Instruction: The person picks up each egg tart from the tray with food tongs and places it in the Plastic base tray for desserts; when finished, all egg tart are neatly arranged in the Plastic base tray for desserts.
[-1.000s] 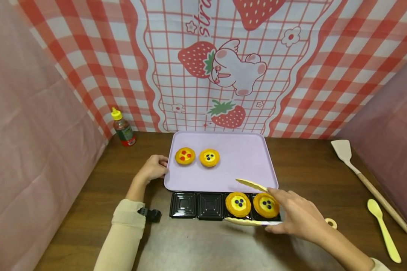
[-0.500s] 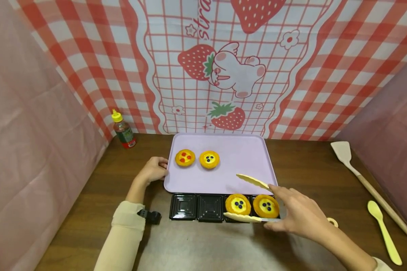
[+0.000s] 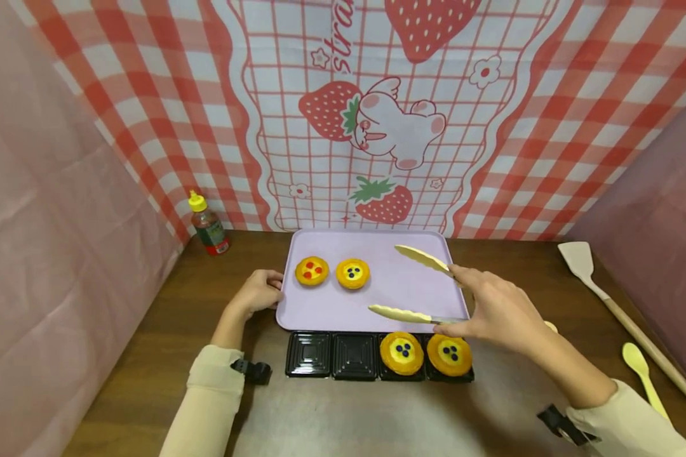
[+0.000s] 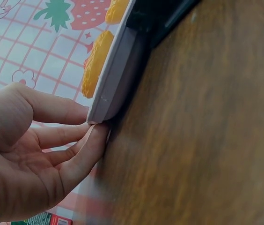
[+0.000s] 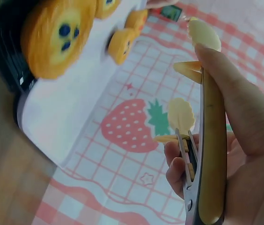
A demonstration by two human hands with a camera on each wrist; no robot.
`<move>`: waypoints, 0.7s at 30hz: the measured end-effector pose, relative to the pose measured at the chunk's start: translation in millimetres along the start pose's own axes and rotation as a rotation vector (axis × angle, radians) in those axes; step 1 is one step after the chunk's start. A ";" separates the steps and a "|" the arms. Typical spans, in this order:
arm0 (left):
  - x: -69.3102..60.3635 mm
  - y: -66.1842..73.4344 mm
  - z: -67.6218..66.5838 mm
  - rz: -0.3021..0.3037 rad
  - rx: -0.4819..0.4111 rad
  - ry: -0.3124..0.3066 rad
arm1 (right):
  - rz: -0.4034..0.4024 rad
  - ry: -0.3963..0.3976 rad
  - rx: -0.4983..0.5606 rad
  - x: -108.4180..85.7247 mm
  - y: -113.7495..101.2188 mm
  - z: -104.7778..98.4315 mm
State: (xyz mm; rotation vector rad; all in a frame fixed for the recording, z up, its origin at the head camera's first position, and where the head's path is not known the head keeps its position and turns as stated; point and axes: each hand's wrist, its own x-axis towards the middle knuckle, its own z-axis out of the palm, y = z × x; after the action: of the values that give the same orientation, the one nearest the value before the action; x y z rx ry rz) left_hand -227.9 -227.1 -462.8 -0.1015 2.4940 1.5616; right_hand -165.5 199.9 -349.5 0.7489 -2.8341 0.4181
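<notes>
My left hand holds the left edge of a lilac tray; in the left wrist view its fingertips pinch the tray's rim. A red-topped tart and a blueberry tart lie on the tray's left half. My right hand grips cream-tipped tongs, their jaws spread wide over the tray's right side with nothing between them. In front of the tray is a black compartmented container. Its two right compartments hold a blueberry tart and another blueberry tart; the two left ones are bare.
A yellow-capped bottle stands at the back left. To the right lie a wooden-handled spatula and a yellow spoon. A strawberry-printed checked cloth hangs right behind the tray.
My right hand and the tongs have moved away from the black container, forward over the tray, jaws still spread. My left hand stays at the tray's edge; the tarts have not moved.
</notes>
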 end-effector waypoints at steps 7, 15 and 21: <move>1.3 -2.9 2.0 0.011 -0.026 -0.013 | 0.045 -0.046 0.024 34.7 13.9 10.9; 1.8 -3.8 -0.5 0.005 -0.025 -0.006 | 0.008 -0.127 0.025 73.7 10.1 41.4; 2.2 -5.0 -0.9 -0.006 -0.026 0.002 | 0.016 -0.183 -0.004 100.1 6.6 53.8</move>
State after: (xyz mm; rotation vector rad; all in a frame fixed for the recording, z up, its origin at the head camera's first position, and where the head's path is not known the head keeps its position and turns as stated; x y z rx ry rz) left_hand -229.3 -230.0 -467.2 -0.1143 2.4726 1.5923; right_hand -260.0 143.1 -377.5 0.8030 -3.0110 0.3635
